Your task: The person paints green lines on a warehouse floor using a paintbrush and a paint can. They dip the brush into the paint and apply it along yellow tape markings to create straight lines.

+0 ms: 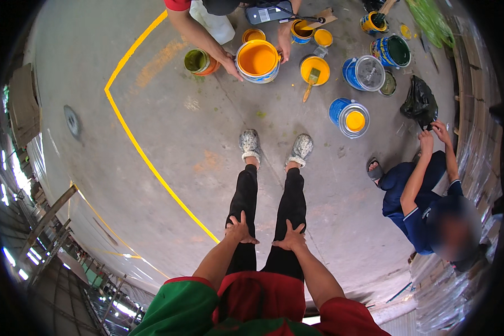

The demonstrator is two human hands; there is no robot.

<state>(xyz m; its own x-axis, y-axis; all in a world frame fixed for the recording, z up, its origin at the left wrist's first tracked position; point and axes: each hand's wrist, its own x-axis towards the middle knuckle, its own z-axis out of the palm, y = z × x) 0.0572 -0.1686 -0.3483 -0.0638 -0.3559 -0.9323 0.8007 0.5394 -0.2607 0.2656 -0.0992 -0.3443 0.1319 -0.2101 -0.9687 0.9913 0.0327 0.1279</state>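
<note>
My left hand lies on my left knee, fingers spread over the black trousers. On the other knee rests my right hand, also open, with its fingers apart. Neither holds anything. Ahead of my feet, a co-worker's two hands grip a large can of yellow paint by its sides. A paintbrush with a yellow handle lies across a round yellow-coated lid right of that can. At the right, a second person crouches with both hands at a black plastic bag.
A blue can with a yellow-centred lid, a grey-lidded can and a dark green paint can stand at the right. A green-stained pot is at the far left. A yellow line crosses the concrete floor. Wrapped stacks border the right.
</note>
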